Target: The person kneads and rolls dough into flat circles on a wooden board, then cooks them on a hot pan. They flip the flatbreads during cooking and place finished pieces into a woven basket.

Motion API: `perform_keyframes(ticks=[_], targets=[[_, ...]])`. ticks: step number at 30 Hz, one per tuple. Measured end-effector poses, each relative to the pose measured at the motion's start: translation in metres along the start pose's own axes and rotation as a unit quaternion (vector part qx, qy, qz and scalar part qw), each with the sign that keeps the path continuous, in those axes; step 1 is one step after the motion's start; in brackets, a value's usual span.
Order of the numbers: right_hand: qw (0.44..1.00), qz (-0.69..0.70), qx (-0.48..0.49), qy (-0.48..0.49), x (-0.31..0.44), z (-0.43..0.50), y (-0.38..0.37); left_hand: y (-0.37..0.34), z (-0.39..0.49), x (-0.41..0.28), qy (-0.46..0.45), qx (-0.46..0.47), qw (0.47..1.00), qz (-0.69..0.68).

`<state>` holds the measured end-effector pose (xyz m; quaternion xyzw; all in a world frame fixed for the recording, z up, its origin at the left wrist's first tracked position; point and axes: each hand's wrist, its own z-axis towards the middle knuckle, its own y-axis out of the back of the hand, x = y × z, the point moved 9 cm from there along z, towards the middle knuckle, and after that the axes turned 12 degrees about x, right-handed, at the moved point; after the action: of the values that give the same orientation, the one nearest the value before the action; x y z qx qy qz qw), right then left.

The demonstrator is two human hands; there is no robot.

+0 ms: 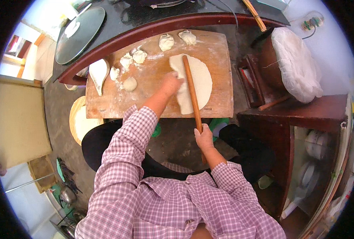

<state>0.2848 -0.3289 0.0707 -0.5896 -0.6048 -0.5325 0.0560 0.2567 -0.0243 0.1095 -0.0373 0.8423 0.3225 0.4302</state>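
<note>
My right hand [204, 137] grips the lower part of a long wooden rolling pin [190, 83], whose upper part lies across a flat sheet of dough [203, 79]. At the sheet's left edge is my left hand [174, 82], its fingers curled and somewhat blurred; whether they pinch the dough cannot be told. The sheet is rounded on its right and wavy on its left. It rests on a floured wooden board [153, 103]. A smooth dough ball [130, 84] sits left of my left hand. Rougher dough lumps [166, 42] lie along the board's far side.
A gourd-shaped scoop [100, 74] with white contents lies on the board's left. Beyond is a dark counter [126, 19] with a glass lid [80, 35]. A pale plastic bag [297, 65] covers something at right, above a dark red cabinet [308, 107]. A round wooden-rimmed container [75, 112] stands lower left.
</note>
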Motion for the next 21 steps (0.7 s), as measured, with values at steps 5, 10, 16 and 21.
perform_keyframes(ticks=[5, 10, 16, 21], targets=[[0.999, -0.009, -0.003, 0.031, 0.011, -0.005, 0.01, -0.041, -0.002, -0.011, -0.124, -0.041, 0.934, -0.333], [0.998, 0.018, 0.052, 0.024, 0.032, -0.009, 0.053, -0.027, -0.036, 0.065, 0.018, -0.177, 0.974, -0.141], [0.967, 0.156, 0.19, -0.063, 0.059, -0.021, 0.129, -0.02, -0.059, 0.078, 0.028, -0.17, 0.984, 0.045], [0.953, 0.168, 0.249, -0.047, 0.108, -0.036, 0.186, -0.025, -0.065, 0.067, -0.057, -0.198, 0.972, 0.112]])
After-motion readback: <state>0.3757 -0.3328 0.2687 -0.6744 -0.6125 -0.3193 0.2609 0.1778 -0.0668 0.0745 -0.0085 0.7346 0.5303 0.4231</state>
